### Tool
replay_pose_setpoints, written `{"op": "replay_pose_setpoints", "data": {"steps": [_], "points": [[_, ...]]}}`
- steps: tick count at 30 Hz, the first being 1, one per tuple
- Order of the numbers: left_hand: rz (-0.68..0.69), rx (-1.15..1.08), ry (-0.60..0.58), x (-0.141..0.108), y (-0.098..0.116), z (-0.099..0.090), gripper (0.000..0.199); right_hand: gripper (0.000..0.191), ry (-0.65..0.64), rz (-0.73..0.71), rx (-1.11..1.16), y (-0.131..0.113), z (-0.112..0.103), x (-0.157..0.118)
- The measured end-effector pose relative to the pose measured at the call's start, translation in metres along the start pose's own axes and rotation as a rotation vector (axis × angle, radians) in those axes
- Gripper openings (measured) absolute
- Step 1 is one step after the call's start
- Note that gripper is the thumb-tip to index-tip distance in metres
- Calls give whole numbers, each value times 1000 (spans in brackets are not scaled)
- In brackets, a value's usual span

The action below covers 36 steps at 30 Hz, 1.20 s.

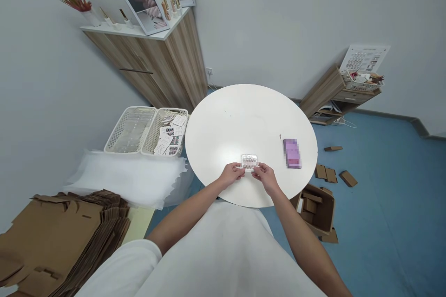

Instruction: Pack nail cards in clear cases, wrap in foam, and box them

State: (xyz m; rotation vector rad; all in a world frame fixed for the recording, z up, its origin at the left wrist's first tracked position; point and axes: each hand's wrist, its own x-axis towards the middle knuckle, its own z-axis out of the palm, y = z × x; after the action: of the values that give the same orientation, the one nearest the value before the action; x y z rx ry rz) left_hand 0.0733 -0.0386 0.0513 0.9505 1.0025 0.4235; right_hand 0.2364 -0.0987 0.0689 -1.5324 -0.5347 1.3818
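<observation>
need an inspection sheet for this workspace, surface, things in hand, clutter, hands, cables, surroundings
surface: white round table, a few tiny dark specks on top
things in hand: small clear case with rows of small pieces, too small to identify
clutter: blurred purple item at the table's right; small cardboard boxes on the floor
hands: left hand and right hand grip the case at opposite sides
cables: white cable below the wall socket
surroundings: two white baskets, translucent sheets and stacked flat cardboard to the left; tall cabinet behind them
</observation>
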Motion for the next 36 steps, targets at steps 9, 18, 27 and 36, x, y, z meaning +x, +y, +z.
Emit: {"op": "replay_pose_setpoints", "data": {"steps": [9, 18, 27, 36], "points": [[14, -11, 5, 4, -3, 2, 37, 39, 28, -24, 1, 4, -1, 2], [8, -11, 17, 6, -3, 7, 33, 40, 69, -62, -36, 6, -3, 6], [128, 226, 51, 8, -9, 5, 56, 63, 0, -110, -257, 7, -8, 8], [180, 423, 216, 7, -13, -4, 48, 71, -133, -175, -670, 7, 1, 13]]}}
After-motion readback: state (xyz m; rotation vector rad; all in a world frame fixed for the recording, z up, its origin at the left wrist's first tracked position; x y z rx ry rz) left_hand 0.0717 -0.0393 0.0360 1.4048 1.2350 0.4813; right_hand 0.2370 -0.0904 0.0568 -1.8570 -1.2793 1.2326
